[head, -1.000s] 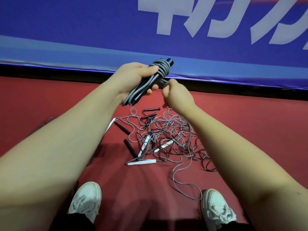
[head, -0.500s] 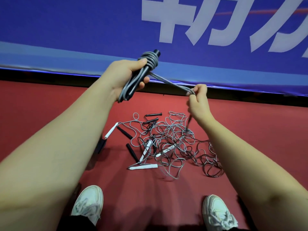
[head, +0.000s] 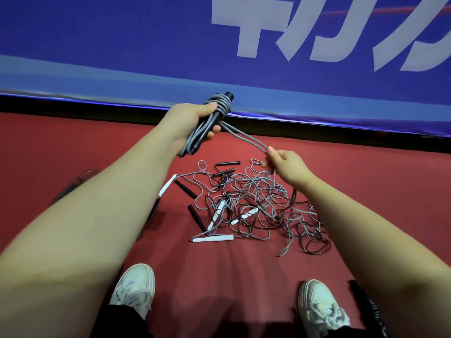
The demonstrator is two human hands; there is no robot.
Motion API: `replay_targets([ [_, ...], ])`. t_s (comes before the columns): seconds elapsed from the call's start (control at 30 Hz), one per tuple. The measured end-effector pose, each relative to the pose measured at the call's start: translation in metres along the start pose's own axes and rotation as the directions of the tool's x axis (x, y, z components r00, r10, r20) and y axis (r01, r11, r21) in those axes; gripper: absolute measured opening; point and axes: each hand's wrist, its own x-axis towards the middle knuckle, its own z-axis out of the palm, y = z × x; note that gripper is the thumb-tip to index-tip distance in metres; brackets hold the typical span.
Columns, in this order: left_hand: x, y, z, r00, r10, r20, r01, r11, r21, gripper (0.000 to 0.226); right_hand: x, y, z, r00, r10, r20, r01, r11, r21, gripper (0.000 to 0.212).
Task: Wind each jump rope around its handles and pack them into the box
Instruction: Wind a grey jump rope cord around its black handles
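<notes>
My left hand [head: 189, 123] grips a jump rope bundle [head: 218, 107]: black handles with grey cord coiled round their upper end. A doubled length of that grey cord [head: 244, 136] runs taut down to my right hand [head: 286, 167], which pinches it between thumb and fingers. Below both hands, on the red floor, lies a tangled pile of grey and dark ropes [head: 256, 206] with several black handles [head: 185, 189] and white handles [head: 212, 239] mixed in. No box is in view.
A blue banner with white lettering [head: 219, 57] stands along the far side of the red floor [head: 366, 172]. My two white shoes [head: 133, 289] [head: 322, 306] are at the bottom. A dark object [head: 366, 306] lies by the right shoe.
My right hand has pulled the free cord away from the bundle, out to the right and then lower. My left hand has shifted slightly with the bundle.
</notes>
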Motion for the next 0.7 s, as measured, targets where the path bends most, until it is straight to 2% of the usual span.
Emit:
replay_targets([
  [0.07,-0.001,0.002,0.008,0.999,0.016,0.027,-0.016,1.0,0.022,0.016,0.003,0.003,0.003,0.999,0.047,0.017,-0.045,0.99,-0.133,0.049],
  [0.17,0.0,0.004,0.012,0.998,0.059,0.016,-0.059,0.998,0.027,0.017,0.007,0.006,0.004,0.994,0.099,0.049,-0.101,0.994,0.045,0.043],
  [0.27,0.003,0.005,0.005,0.997,0.08,-0.023,-0.08,0.997,0.012,0.017,0.007,0.008,0.005,0.989,0.1,0.111,-0.112,0.988,0.107,0.03],
  [0.3,0.003,0.005,0.003,0.996,0.079,-0.029,-0.079,0.997,0.016,0.017,0.008,0.009,0.007,0.99,0.106,0.093,-0.115,0.989,0.096,0.025],
  [0.37,0.003,0.002,0.003,0.997,0.073,-0.03,-0.073,0.997,0.025,0.017,0.013,0.012,0.009,0.993,0.111,-0.039,-0.112,0.994,-0.009,0.016],
  [0.47,0.002,0.003,0.007,0.995,0.095,-0.015,-0.094,0.993,0.077,0.016,0.022,0.016,0.009,0.969,0.156,-0.189,-0.18,0.977,-0.116,0.015],
  [0.6,0.001,0.007,0.007,0.995,0.098,-0.032,-0.097,0.994,0.048,0.017,0.023,0.043,0.003,0.922,0.298,-0.246,-0.321,0.946,-0.055,0.02],
  [0.63,0.0,0.007,0.007,0.995,0.093,-0.028,-0.092,0.995,0.046,0.017,0.022,0.049,0.001,0.928,0.298,-0.224,-0.305,0.952,0.003,0.021],
  [0.7,0.0,0.009,0.006,0.996,0.082,-0.026,-0.082,0.996,0.026,0.017,0.017,0.053,-0.005,0.952,0.283,-0.12,-0.25,0.939,0.235,0.027],
])
